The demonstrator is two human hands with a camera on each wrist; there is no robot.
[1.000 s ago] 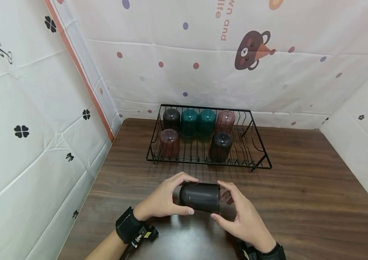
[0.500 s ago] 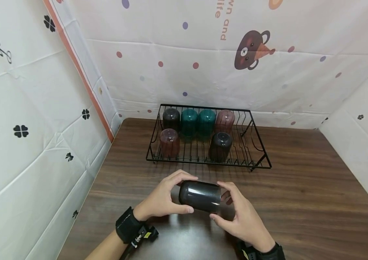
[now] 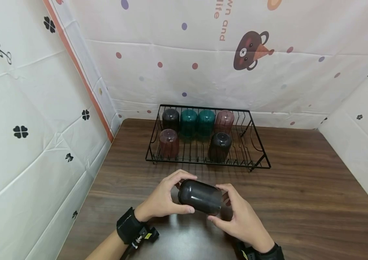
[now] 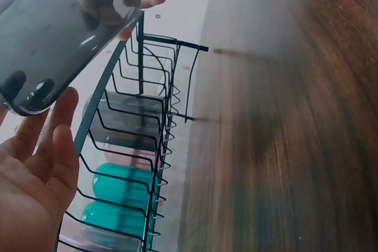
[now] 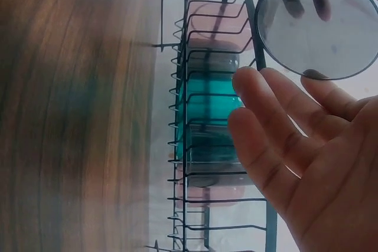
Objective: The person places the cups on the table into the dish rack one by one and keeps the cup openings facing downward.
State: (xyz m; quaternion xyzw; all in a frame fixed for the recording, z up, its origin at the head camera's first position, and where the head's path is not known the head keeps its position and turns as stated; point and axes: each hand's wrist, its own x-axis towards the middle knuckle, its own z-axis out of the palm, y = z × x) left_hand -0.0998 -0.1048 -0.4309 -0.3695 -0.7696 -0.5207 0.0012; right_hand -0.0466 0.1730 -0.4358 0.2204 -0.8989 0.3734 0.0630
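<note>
Here, a dark wooden counter (image 3: 301,202) sits among printed sheets (image 3: 24,108). At centre, a rack (image 3: 259,159) holds six cups; left hand (image 3: 161,198) and right hand (image 3: 242,220) both grasp a seventh cup (image 3: 200,196).

You're looking at a black wire rack (image 3: 258,153) on the brown wooden table (image 3: 317,195), holding six upturned cups. Two teal cups (image 3: 197,122) sit mid back row. Patterned white sheets (image 3: 34,90) surround the table
</note>
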